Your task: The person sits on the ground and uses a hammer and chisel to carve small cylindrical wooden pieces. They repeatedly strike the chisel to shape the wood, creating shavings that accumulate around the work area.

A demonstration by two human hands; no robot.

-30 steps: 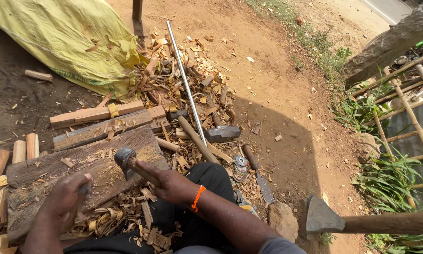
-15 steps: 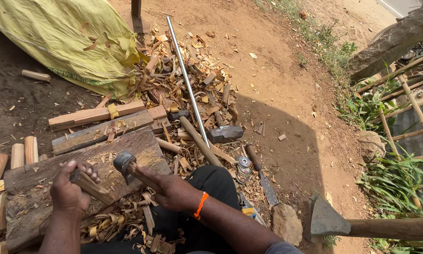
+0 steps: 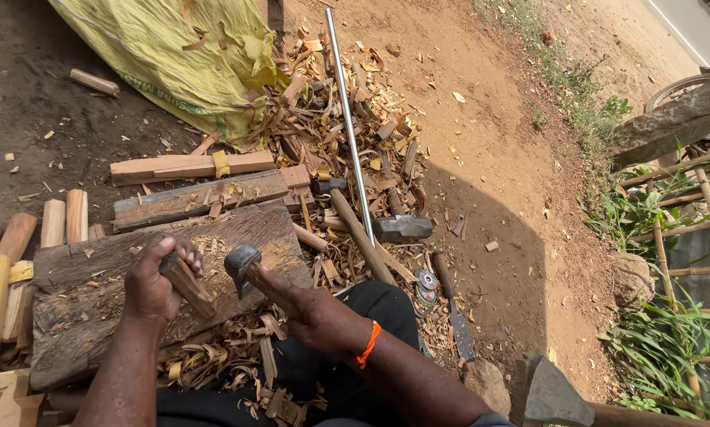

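My left hand [image 3: 153, 289] grips a short wooden stick [image 3: 187, 285], held slanted on a thick, worn wooden block [image 3: 78, 316]. My right hand [image 3: 315, 312], with an orange band on the wrist, grips the wooden handle of a small adze-like tool whose dark metal head [image 3: 240, 265] hangs just right of the stick, a little above the block. Wood shavings [image 3: 228, 356] lie piled at the block's near edge and on my lap.
Planks [image 3: 189, 168] and short cut sticks [image 3: 7, 253] lie left and behind the block. A hammer [image 3: 355, 229], a long metal rod [image 3: 347, 119], a sledge head [image 3: 402, 228], a file [image 3: 453, 316], a yellow sack [image 3: 173, 55], an axe [image 3: 556, 395] and bamboo at right.
My left hand picked up a stick from the block's left part and brought it toward the tool head. The right hand stays on the tool with the head raised.
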